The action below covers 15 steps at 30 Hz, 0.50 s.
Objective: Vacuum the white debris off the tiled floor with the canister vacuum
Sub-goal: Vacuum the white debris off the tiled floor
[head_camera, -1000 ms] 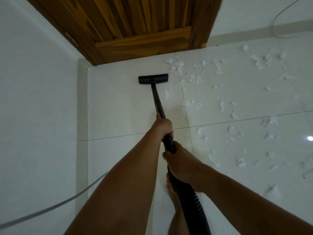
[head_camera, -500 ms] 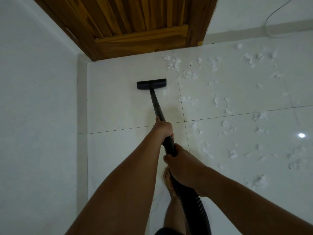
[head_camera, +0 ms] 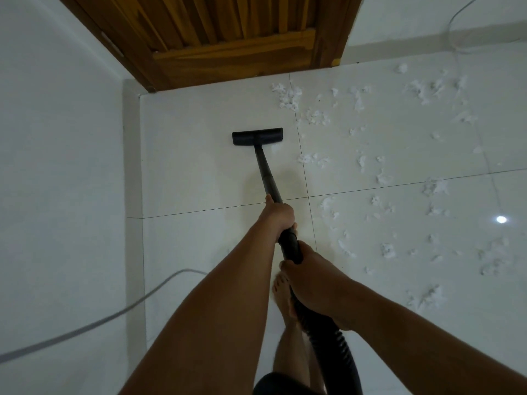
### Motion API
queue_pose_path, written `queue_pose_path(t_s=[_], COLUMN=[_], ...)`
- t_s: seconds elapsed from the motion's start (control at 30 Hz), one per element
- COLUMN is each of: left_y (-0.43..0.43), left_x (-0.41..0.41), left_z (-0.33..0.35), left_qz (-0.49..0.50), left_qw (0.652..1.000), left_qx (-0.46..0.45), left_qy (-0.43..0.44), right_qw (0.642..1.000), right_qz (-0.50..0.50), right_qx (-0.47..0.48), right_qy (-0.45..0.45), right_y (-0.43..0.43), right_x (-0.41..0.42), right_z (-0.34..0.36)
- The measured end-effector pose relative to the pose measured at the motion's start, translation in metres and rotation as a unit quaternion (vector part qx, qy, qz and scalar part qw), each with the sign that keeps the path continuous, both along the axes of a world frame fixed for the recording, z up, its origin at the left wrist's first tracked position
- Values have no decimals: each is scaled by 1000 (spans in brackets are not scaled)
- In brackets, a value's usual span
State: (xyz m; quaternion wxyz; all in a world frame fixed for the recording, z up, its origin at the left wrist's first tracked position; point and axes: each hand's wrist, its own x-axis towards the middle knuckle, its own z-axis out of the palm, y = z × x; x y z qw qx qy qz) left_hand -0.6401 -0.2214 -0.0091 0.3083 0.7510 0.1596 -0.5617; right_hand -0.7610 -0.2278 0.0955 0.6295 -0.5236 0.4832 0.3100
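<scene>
A black vacuum wand (head_camera: 264, 172) runs away from me to a flat black floor nozzle (head_camera: 257, 136) that rests on the white tiled floor (head_camera: 194, 166). My left hand (head_camera: 278, 213) grips the wand further up. My right hand (head_camera: 310, 280) grips the wand's lower end, just above the ribbed black hose (head_camera: 332, 346). White fluffy debris (head_camera: 288, 95) lies scattered over the tiles to the right of the nozzle, from the door to the near right. The canister itself is out of sight.
A wooden door (head_camera: 228, 38) stands at the far edge of the floor. A white wall (head_camera: 57, 166) runs along the left. A grey cable (head_camera: 85, 326) crosses the lower left. A thin cord (head_camera: 467, 89) trails down the right side. My bare foot (head_camera: 283, 297) stands under the wand.
The nozzle has drawn back from the door towards me along the left tile. The grey cable at the lower left, out of frame half a second ago, shows again.
</scene>
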Motion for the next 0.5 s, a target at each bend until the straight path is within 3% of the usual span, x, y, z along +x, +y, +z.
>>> queue_pose_path(t_s=[0.23, 0.5], left_y=[-18, -44], left_x=[26, 76], left_z=[-27, -57], left_qz=[34, -4], left_qw=[999, 1000], left_qx=[0, 9], left_qy=[6, -26], right_qw=[1000, 999], right_qz=[0, -42], right_qx=[-2, 26], right_qy=[1, 4], right_y=[-16, -35], right_x=[23, 69], right_z=[-20, -51])
